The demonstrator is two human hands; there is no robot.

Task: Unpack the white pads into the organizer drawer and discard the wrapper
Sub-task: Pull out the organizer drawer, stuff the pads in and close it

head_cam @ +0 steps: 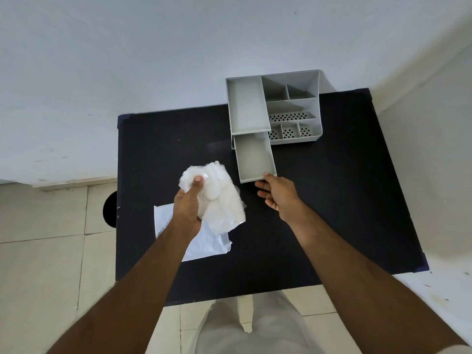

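My left hand (189, 203) grips a clear plastic wrapper (217, 198) full of white pads, holding it just above the black table. A grey organizer (293, 108) with several compartments stands at the back of the table. Its drawer (255, 159) is pulled out toward me and looks empty. My right hand (277, 194) is at the drawer's front edge, thumb touching the rim and fingers curled below it.
A flat white sheet or bag (204, 244) lies on the black table (332, 200) under my left forearm. A white wall runs behind the table. Tiled floor lies to the left, with a dark round object (110, 209) by the table's left edge.
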